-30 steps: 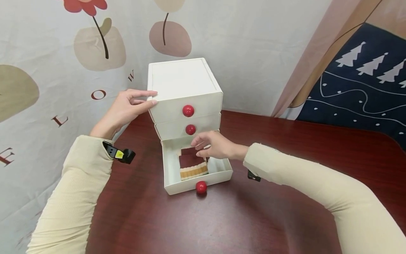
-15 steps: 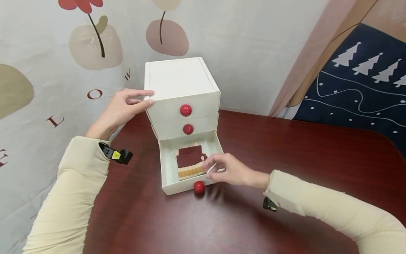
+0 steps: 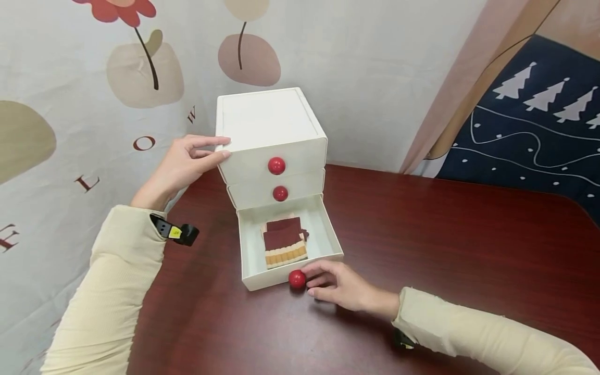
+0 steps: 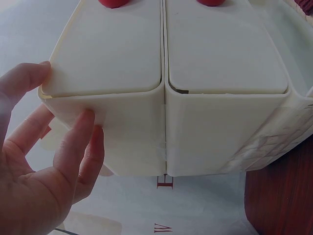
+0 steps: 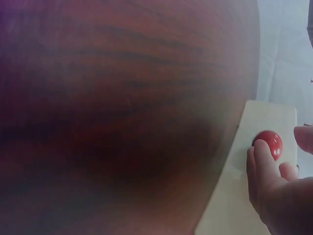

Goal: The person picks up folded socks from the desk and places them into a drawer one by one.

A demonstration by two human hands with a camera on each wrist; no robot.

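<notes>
A white drawer cabinet (image 3: 272,117) stands on the table with its bottom drawer (image 3: 330,232) pulled out. Inside lies a folded maroon knit piece (image 3: 283,237) with a ribbed orange-and-cream band. My left hand (image 3: 180,161) touches the upper left front corner of the cabinet; the left wrist view shows its fingers (image 4: 73,147) pressing against the side, fairly straight. Beside the red knob (image 3: 297,279) of the bottom drawer is my right hand (image 3: 344,286), fingertips right at the knob's right side. In the right wrist view the thumb (image 5: 304,139) stands apart from the knob.
Two upper drawers, with red knobs (image 3: 276,165), are pushed in. The dark red table (image 3: 422,239) extends to the right and front. A patterned white curtain (image 3: 365,78) hangs close behind, with a navy tree-print cloth (image 3: 529,120) at right.
My right hand has come down out of the bottom drawer, past its right front, to the red knob. The left hand stays at the cabinet corner. The knit piece remains in the drawer.
</notes>
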